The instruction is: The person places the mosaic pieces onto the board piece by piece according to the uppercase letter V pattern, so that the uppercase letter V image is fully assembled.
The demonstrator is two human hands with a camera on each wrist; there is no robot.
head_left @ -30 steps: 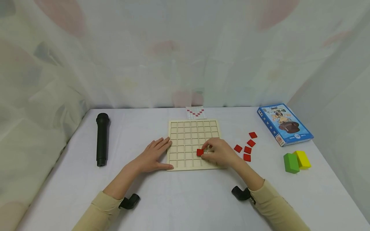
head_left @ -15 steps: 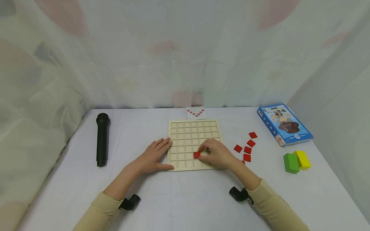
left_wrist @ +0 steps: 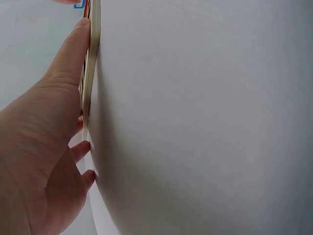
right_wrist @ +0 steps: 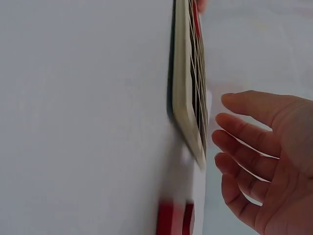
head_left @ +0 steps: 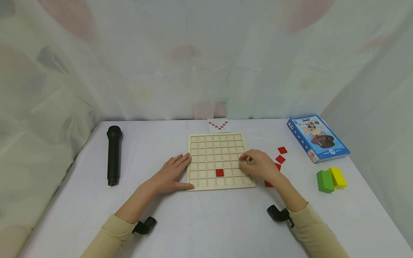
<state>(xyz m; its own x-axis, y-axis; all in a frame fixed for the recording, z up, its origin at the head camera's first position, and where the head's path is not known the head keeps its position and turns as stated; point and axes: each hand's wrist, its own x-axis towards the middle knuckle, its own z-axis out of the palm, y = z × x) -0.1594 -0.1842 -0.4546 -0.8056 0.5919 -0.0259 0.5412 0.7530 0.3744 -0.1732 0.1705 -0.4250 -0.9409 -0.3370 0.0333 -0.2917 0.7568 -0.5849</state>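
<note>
A pale wooden grid board [head_left: 206, 146] lies on the white table, with one red square tile [head_left: 219, 172] set in a cell toward its front. My left hand [head_left: 172, 175] rests against the board's left edge, fingers spread; the left wrist view shows the thumb [left_wrist: 73, 51] along the board's rim [left_wrist: 94, 54]. Above the board's right side hovers my right hand [head_left: 258, 165], fingers loosely bent and holding nothing, as the right wrist view also shows. Several loose red tiles [head_left: 282, 150] lie right of the board, some partly hidden by my right hand and wrist.
Behind the board lies a small pattern card [head_left: 219, 125] with a red V of squares. A black microphone [head_left: 114, 156] lies at the left. To the right are a blue box [head_left: 318, 138], a green block [head_left: 325, 181] and a yellow block [head_left: 337, 178].
My right hand has moved the red tile slightly left and toward me into a cell, let it go, and drawn away to the right. The left hand has stayed in place.
</note>
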